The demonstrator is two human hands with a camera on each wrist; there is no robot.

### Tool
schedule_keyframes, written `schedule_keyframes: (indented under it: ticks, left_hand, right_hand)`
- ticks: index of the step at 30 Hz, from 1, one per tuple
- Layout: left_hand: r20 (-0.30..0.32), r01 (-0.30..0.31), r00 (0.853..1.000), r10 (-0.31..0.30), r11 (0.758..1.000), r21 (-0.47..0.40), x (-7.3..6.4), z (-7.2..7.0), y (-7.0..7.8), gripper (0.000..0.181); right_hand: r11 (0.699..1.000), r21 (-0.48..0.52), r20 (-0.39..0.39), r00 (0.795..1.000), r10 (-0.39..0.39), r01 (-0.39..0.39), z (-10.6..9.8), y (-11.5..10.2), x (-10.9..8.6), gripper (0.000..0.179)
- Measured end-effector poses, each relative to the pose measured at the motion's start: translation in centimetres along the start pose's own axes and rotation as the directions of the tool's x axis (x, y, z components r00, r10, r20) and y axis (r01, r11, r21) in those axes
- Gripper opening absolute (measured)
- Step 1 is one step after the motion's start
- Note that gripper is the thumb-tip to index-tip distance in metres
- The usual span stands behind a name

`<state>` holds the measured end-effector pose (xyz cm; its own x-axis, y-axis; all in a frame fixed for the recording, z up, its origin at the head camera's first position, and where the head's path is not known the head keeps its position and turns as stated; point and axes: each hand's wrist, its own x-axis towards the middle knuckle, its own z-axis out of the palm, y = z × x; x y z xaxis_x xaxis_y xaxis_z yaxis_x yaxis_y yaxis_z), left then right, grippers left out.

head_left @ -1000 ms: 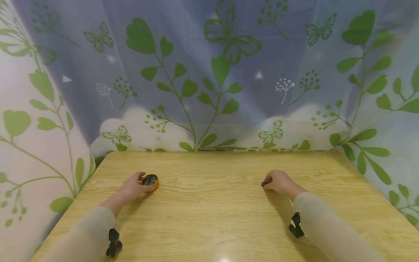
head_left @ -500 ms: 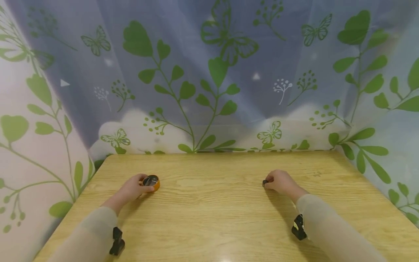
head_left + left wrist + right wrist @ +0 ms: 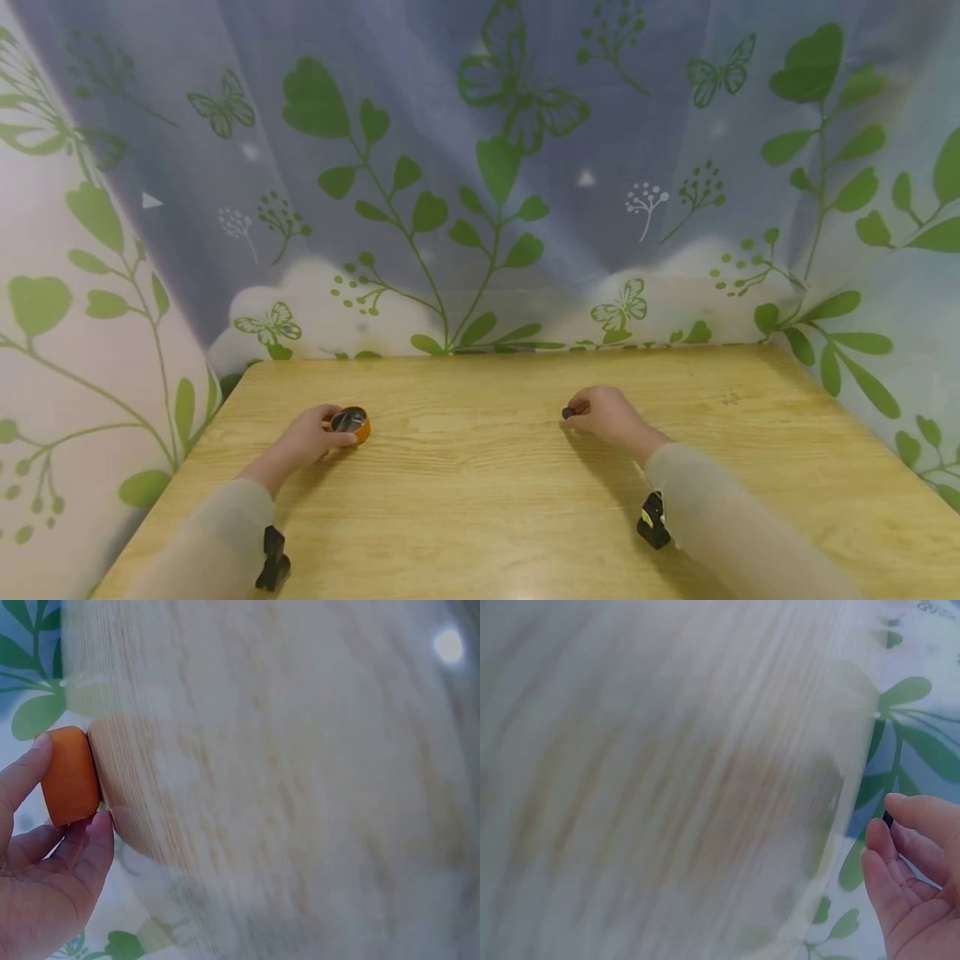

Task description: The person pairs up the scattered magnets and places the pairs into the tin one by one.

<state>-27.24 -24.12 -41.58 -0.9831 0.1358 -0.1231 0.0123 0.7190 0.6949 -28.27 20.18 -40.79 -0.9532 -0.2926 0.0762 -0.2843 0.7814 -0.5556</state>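
On the left of the head view, my left hand (image 3: 307,437) grips a small round orange container (image 3: 362,431) with a dark, shiny inside. Thumb and fingers sit on opposite sides of it. The left wrist view shows its smooth orange side wall (image 3: 73,776) just over the tabletop. Right of the middle, my right hand (image 3: 609,417) pinches a small black round piece (image 3: 567,413) between thumb and fingertips, above the table. In the right wrist view only a dark sliver of the black piece (image 3: 888,818) shows; the fingers hide the rest, and I cannot tell its kind.
A light wood-grain table (image 3: 465,500) spreads beneath both hands. Behind it and along both sides hangs a curtain (image 3: 420,275) printed with green leaves and butterflies. Black camera mounts sit on the left wrist (image 3: 272,560) and the right wrist (image 3: 654,521).
My right hand has moved left toward the middle with the black piece, mostly within the last half second. The left hand and orange container have barely shifted; the view has tilted slightly.
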Motion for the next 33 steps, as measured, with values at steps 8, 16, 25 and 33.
schedule_keyframes:
  ticks: [8, 16, 25, 33]
  left_hand:
    - [-0.001, 0.001, 1.000, -0.001, 1.000, 0.010, 0.2, 0.2, -0.2, 0.067]
    - [0.010, 0.009, 1.000, -0.009, 1.000, -0.026, 0.2, 0.0, 0.0, 0.064]
    - [0.012, 0.016, 1.000, -0.015, 0.999, -0.030, 0.1, 0.0, 0.1, 0.066]
    - [0.012, 0.001, 1.000, -0.001, 1.000, -0.022, -0.1, -0.2, 0.1, 0.068]
  right_hand:
    - [0.999, 0.031, -0.010, 1.000, -0.009, 0.009, 0.9, -1.5, 0.6, 0.017]
    - [0.985, 0.173, -0.016, 1.000, -0.018, 0.020, 1.8, -2.7, 1.5, 0.016]
    - [0.952, 0.305, 0.026, 0.999, -0.034, 0.024, 2.9, -4.9, 2.5, 0.022]
    - [0.932, 0.360, 0.041, 0.998, -0.055, 0.036, 4.1, -6.7, 3.8, 0.024]
